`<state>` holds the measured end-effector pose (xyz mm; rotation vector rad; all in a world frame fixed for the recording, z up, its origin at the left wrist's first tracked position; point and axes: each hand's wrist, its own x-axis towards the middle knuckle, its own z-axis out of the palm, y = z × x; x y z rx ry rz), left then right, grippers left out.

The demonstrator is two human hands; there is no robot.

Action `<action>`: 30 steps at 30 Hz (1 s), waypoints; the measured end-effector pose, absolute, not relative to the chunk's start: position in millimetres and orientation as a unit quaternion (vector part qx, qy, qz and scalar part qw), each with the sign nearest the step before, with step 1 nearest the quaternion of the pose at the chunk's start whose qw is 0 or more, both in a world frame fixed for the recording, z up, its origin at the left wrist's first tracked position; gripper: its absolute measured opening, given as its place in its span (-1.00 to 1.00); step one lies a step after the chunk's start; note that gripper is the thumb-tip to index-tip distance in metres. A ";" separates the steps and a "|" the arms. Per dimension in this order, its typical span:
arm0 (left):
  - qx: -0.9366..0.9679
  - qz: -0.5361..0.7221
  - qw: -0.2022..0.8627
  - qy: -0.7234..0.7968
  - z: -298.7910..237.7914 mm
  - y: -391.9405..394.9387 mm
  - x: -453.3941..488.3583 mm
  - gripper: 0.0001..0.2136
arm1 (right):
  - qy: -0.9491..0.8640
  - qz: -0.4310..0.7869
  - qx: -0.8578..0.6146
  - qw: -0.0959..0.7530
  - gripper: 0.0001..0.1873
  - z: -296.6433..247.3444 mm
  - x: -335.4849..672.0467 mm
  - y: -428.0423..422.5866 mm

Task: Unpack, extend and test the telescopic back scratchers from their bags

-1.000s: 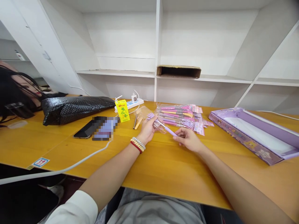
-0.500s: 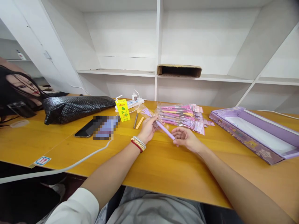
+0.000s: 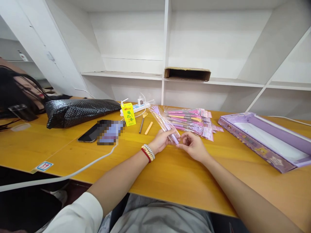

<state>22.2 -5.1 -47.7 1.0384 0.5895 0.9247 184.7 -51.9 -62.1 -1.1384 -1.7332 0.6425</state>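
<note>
A purple hand-shaped back scratcher (image 3: 155, 110) lies inside a clear plastic sleeve (image 3: 161, 120), its claw end pointing away from me. My left hand (image 3: 162, 141) is closed around the lower part of the sleeve and handle. At the near end, my right hand (image 3: 192, 145) has its thumb and fingers pinched at the sleeve's edge; the exact grip is partly hidden. Left of the sleeve lie a yellow back scratcher head with a dark rod (image 3: 143, 123) and a loose yellow handle (image 3: 148, 128). Behind my hands is a pile of packaged back scratchers (image 3: 187, 118), mostly pink and purple.
An open purple display box (image 3: 257, 142) sits at the right. Toward the left are a yellow drink carton (image 3: 128, 115), a power strip (image 3: 142, 106), a phone (image 3: 88, 133) and a black padded bag (image 3: 77, 111). A cardboard box (image 3: 187, 74) rests on the shelf behind.
The purple handle has slid into the sleeve beside the claw part. My left hand has moved down and right along the sleeve, and my right hand stays at its near end.
</note>
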 end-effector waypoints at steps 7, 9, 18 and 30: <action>0.501 0.369 0.725 0.294 -50.1 -9.2 25.9 -0.75 | -0.733 0.144 -0.497 0.442 -0.49 -61.1 185.2 -52.9; 0.512 0.361 0.720 0.298 -50.3 -10.0 26.6 -0.74 | -0.743 0.124 -0.495 0.432 -0.45 -59.7 184.4 -54.3; 0.550 0.328 0.711 0.290 -50.7 -11.4 28.6 -0.78 | -0.758 0.082 -0.489 0.423 -0.32 -58.4 179.4 -60.8; 0.624 0.295 0.669 0.276 -45.4 -16.0 28.3 -0.87 | -0.803 0.071 -0.469 0.361 -0.24 -56.3 184.6 -62.6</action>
